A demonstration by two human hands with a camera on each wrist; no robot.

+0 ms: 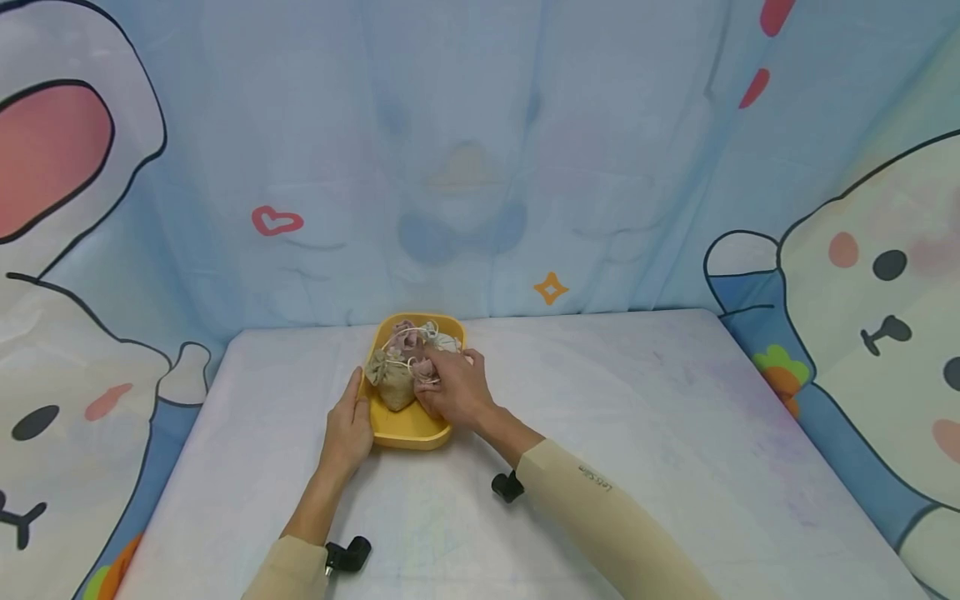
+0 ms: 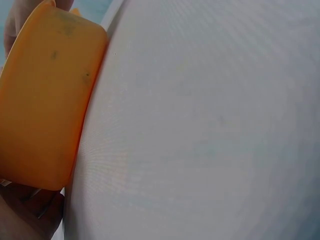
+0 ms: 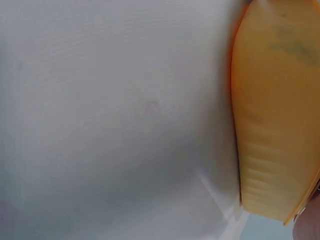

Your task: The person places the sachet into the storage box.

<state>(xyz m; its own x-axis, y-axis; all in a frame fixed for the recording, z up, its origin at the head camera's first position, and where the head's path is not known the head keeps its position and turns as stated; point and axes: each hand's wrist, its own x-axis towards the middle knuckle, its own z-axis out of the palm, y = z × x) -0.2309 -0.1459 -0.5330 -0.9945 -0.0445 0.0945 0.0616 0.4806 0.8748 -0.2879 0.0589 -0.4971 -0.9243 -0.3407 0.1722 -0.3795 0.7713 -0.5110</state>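
Observation:
A yellow plastic basket (image 1: 408, 429) stands on the table and holds several small drawstring pouches. An olive-tan pouch (image 1: 395, 390) lies at its left, a dusty pink pouch (image 1: 405, 335) behind, and a white pouch (image 1: 448, 342) at the back right. My left hand (image 1: 348, 429) holds the basket's left side, its fingers along the outer wall and thumb near the rim; the left wrist view shows those fingers against the orange-looking wall (image 2: 50, 100). Over the right rim, my right hand (image 1: 456, 387) pinches another pink pouch (image 1: 425, 372), partly covered by the fingers.
A pale cloth covers the table (image 1: 637, 433). Behind it hangs a blue curtain (image 1: 465, 125) with cartoon animals. Black wrist cameras (image 1: 348, 554) show below both hands. White pouch cords (image 1: 397, 360) lie across the pouches.

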